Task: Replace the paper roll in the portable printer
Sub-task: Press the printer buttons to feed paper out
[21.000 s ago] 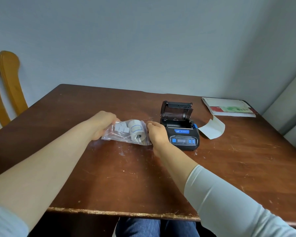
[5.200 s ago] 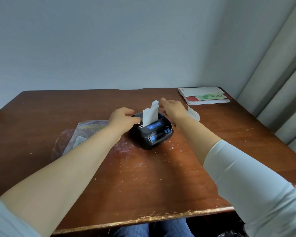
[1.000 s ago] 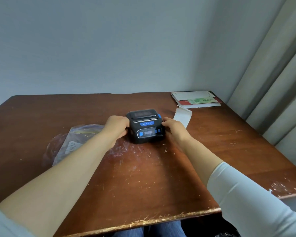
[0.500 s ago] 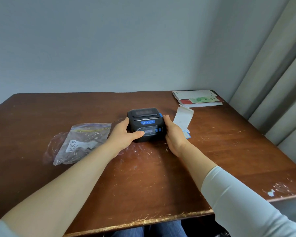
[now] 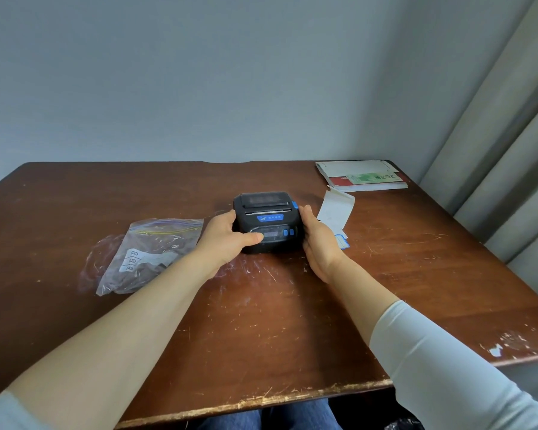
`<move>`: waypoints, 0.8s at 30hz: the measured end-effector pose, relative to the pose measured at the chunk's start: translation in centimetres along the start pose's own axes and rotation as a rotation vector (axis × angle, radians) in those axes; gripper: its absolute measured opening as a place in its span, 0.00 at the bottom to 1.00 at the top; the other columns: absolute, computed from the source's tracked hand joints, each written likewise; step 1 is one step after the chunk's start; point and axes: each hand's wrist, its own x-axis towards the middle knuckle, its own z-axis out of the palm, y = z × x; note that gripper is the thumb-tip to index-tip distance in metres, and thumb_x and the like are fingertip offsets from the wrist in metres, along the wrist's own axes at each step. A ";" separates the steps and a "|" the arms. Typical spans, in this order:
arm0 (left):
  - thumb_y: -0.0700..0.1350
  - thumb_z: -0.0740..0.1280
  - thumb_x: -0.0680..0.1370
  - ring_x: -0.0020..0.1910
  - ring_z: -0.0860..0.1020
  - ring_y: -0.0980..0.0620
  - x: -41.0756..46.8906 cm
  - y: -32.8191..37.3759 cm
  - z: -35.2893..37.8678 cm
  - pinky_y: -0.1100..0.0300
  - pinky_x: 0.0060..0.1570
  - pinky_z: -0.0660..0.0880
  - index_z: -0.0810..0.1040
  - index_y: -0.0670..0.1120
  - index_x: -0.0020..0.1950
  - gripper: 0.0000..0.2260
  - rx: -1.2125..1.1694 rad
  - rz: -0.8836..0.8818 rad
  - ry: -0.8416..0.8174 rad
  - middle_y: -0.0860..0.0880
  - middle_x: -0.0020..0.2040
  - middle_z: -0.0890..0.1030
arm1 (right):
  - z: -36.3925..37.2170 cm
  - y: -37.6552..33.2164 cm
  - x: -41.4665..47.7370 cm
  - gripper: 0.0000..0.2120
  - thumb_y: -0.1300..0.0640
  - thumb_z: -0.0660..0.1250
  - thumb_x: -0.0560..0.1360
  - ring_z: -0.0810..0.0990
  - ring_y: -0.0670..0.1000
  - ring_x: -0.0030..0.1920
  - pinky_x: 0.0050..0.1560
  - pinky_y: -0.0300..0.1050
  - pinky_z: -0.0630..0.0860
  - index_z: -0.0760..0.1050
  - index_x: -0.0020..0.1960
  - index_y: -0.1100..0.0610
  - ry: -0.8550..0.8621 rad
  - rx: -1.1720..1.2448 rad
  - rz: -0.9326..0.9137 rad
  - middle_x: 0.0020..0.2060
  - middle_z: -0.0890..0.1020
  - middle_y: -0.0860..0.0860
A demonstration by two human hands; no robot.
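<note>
Hands: left hand (image 5: 222, 240) grips printer (image 5: 267, 223) at 9 o'clock; right hand (image 5: 319, 240) flat at 3 o'clock.
Table (image 5: 261, 321): 6 o'clock edge well apart.
Bag (image 5: 156, 243): 9 o'clock, labels (image 5: 131, 259) inside.

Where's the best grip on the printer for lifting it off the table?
Take the printer by its two side walls, coming in from left and right. It lies flat, lid shut, with plain sides; its top carries slot, screen and buttons. Keep the grip clear of the blue latch at its right rear corner.

Screen: the text on your printer (image 5: 267, 225) is too blurred to read.
Strip: your right hand (image 5: 319, 243) covers part of the paper strip (image 5: 337, 211).
</note>
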 end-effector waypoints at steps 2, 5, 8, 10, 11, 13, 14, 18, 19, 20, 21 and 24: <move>0.40 0.73 0.71 0.60 0.77 0.51 0.0 0.1 0.0 0.48 0.65 0.71 0.74 0.47 0.65 0.23 -0.003 -0.003 -0.005 0.50 0.61 0.80 | 0.0 -0.1 -0.1 0.24 0.41 0.52 0.79 0.69 0.47 0.67 0.75 0.48 0.59 0.70 0.68 0.52 0.005 -0.004 -0.008 0.67 0.73 0.49; 0.40 0.72 0.71 0.60 0.77 0.50 0.0 0.2 0.1 0.49 0.65 0.71 0.74 0.47 0.65 0.23 -0.008 -0.009 -0.002 0.50 0.61 0.80 | 0.1 -0.1 -0.2 0.23 0.41 0.52 0.79 0.69 0.48 0.68 0.75 0.48 0.58 0.70 0.68 0.51 0.014 -0.002 -0.011 0.67 0.73 0.49; 0.39 0.73 0.71 0.59 0.77 0.50 -0.1 0.2 0.1 0.49 0.64 0.72 0.75 0.47 0.65 0.23 -0.016 -0.015 0.001 0.50 0.60 0.80 | 0.2 0.0 0.0 0.23 0.41 0.52 0.79 0.70 0.47 0.67 0.75 0.48 0.59 0.71 0.67 0.50 0.016 -0.005 -0.012 0.67 0.73 0.49; 0.39 0.73 0.71 0.59 0.77 0.50 -0.1 0.2 0.1 0.50 0.64 0.72 0.75 0.47 0.64 0.22 -0.015 -0.018 0.002 0.50 0.61 0.80 | 0.2 0.0 0.0 0.23 0.41 0.52 0.79 0.70 0.47 0.66 0.74 0.48 0.59 0.71 0.67 0.50 0.022 -0.010 -0.009 0.67 0.73 0.49; 0.39 0.73 0.71 0.59 0.77 0.50 -0.1 0.2 0.1 0.50 0.64 0.72 0.75 0.47 0.64 0.22 -0.013 -0.019 0.004 0.50 0.61 0.80 | 0.2 0.0 0.0 0.23 0.41 0.52 0.79 0.70 0.47 0.65 0.74 0.48 0.59 0.71 0.67 0.50 0.021 -0.012 -0.010 0.67 0.74 0.49; 0.39 0.73 0.71 0.59 0.77 0.50 0.0 0.3 0.1 0.49 0.64 0.72 0.75 0.47 0.64 0.22 -0.008 -0.024 0.008 0.50 0.60 0.80 | 0.2 0.0 0.0 0.23 0.41 0.52 0.78 0.70 0.47 0.66 0.74 0.49 0.59 0.71 0.67 0.50 0.023 -0.014 -0.009 0.67 0.73 0.49; 0.39 0.73 0.70 0.59 0.77 0.50 -0.1 0.4 0.1 0.49 0.64 0.72 0.75 0.47 0.64 0.22 -0.006 -0.025 0.008 0.50 0.60 0.80 | 0.2 0.0 -0.1 0.23 0.41 0.52 0.78 0.70 0.48 0.67 0.75 0.49 0.59 0.70 0.67 0.50 0.028 -0.013 -0.009 0.67 0.73 0.49; 0.38 0.73 0.70 0.59 0.77 0.49 -0.1 0.5 0.1 0.49 0.65 0.71 0.75 0.47 0.64 0.22 -0.007 -0.025 0.014 0.49 0.60 0.80 | 0.3 0.0 0.1 0.23 0.41 0.54 0.78 0.68 0.47 0.69 0.75 0.48 0.58 0.69 0.68 0.50 0.052 0.006 -0.002 0.68 0.72 0.47; 0.38 0.73 0.70 0.59 0.77 0.50 -0.1 0.5 0.1 0.49 0.65 0.71 0.75 0.47 0.64 0.22 -0.007 -0.025 0.013 0.49 0.61 0.80 | 0.2 0.0 0.0 0.24 0.41 0.54 0.78 0.68 0.47 0.69 0.75 0.48 0.58 0.69 0.68 0.50 0.050 0.004 -0.001 0.69 0.71 0.47; 0.38 0.73 0.70 0.59 0.77 0.50 -0.1 0.6 0.1 0.49 0.64 0.71 0.75 0.47 0.64 0.22 -0.007 -0.025 0.011 0.49 0.61 0.80 | 0.2 0.0 0.0 0.24 0.41 0.54 0.78 0.68 0.48 0.69 0.75 0.49 0.58 0.69 0.69 0.50 0.048 0.004 0.000 0.69 0.71 0.48; 0.39 0.73 0.70 0.59 0.77 0.49 -0.1 0.6 0.1 0.49 0.64 0.71 0.75 0.46 0.64 0.23 -0.005 -0.026 0.011 0.49 0.61 0.80 | 0.2 -0.1 0.0 0.24 0.41 0.53 0.78 0.68 0.48 0.69 0.75 0.49 0.58 0.69 0.69 0.50 0.049 0.004 0.003 0.69 0.71 0.49; 0.39 0.73 0.70 0.59 0.77 0.49 -0.2 0.6 0.1 0.49 0.64 0.72 0.75 0.46 0.64 0.23 -0.006 -0.030 0.016 0.49 0.60 0.80 | 0.2 -0.1 -0.1 0.23 0.42 0.53 0.79 0.68 0.48 0.69 0.75 0.48 0.59 0.69 0.69 0.51 0.055 0.005 0.008 0.69 0.71 0.49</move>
